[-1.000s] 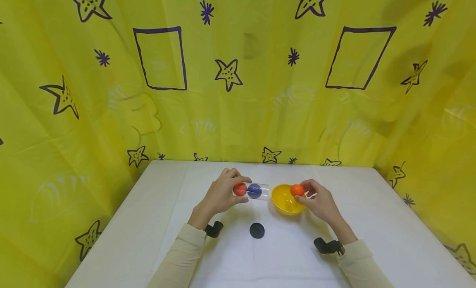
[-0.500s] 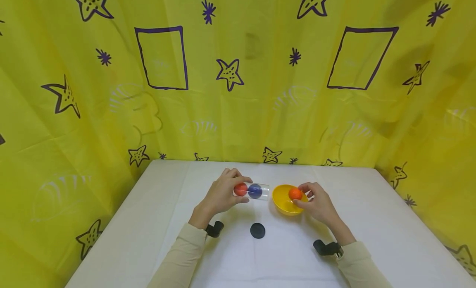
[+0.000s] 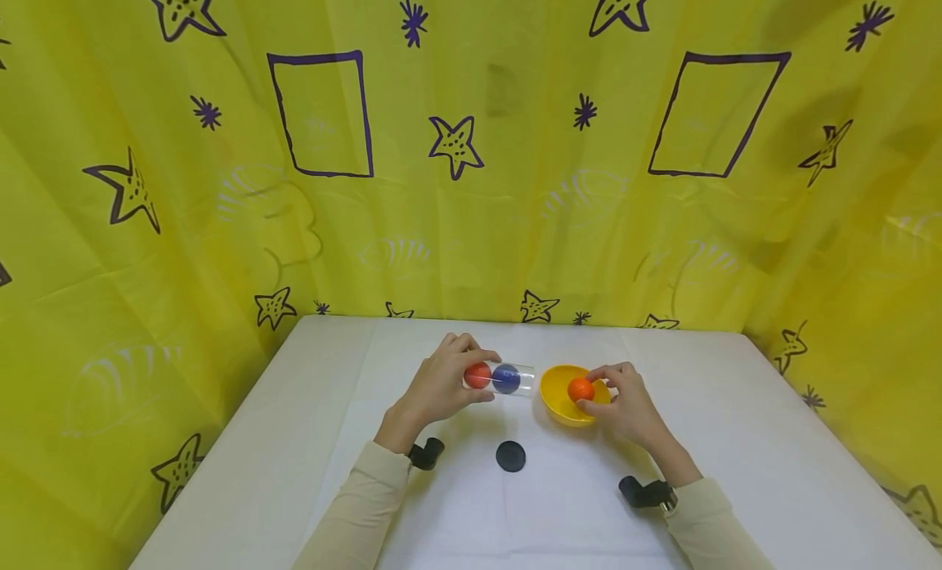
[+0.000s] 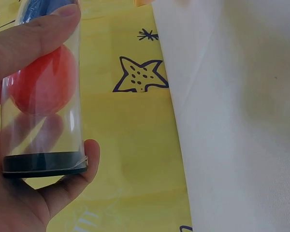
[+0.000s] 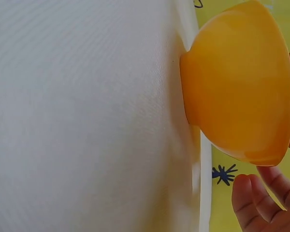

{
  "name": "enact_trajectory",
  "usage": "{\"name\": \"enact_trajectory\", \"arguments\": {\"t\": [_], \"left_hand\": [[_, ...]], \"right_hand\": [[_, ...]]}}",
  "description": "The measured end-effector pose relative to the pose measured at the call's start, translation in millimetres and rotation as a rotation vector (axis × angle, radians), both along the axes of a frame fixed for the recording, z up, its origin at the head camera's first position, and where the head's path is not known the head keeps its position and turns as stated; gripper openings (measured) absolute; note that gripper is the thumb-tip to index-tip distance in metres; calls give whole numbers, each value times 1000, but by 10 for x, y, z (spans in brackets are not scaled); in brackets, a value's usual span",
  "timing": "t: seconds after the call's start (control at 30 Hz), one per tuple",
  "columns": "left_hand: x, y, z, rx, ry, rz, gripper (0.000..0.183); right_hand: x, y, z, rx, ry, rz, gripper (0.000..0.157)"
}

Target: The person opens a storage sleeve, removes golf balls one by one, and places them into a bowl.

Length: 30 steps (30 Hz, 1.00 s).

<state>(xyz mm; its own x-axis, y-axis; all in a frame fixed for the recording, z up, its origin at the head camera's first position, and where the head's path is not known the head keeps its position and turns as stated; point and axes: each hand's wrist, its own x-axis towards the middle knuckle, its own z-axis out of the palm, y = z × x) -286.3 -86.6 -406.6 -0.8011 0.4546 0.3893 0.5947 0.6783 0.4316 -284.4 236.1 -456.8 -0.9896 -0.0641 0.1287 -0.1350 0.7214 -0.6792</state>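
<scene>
My left hand (image 3: 439, 382) grips a clear plastic tube (image 4: 77, 125) lying sideways over the table, its open end toward the bowl. Inside it sit a red ball (image 3: 477, 375) and a blue ball (image 3: 506, 379); a black cap (image 4: 43, 164) closes the end near my palm. My right hand (image 3: 625, 402) pinches an orange ball (image 3: 580, 389) between thumb and fingers, over the yellow bowl (image 3: 556, 406). In the right wrist view the bowl (image 5: 241, 87) stands on the cloth and hides the ball, with fingertips (image 5: 241, 191) showing beside its rim.
A round black lid (image 3: 511, 456) lies flat on the white-covered table (image 3: 559, 513), between my forearms. Behind the table hangs a yellow curtain (image 3: 515, 210) with star drawings, which also runs along both sides.
My right hand has moved the orange ball slightly left and down, from the bowl's right rim to over its middle. The left hand keeps its hold on the tube, almost still.
</scene>
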Motion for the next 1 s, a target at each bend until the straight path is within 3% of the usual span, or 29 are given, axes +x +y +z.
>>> {"name": "enact_trajectory", "arguments": {"t": [0.4, 0.6, 1.0], "left_hand": [[0, 13, 13, -13, 6, -4, 46], [-3, 11, 11, -9, -1, -4, 47], [-7, 21, 8, -13, 20, -18, 46]], "right_hand": [[27, -7, 18, -19, -14, 8, 34], [31, 4, 60, -46, 29, 15, 19], [55, -35, 196, -50, 124, -3, 22]]}}
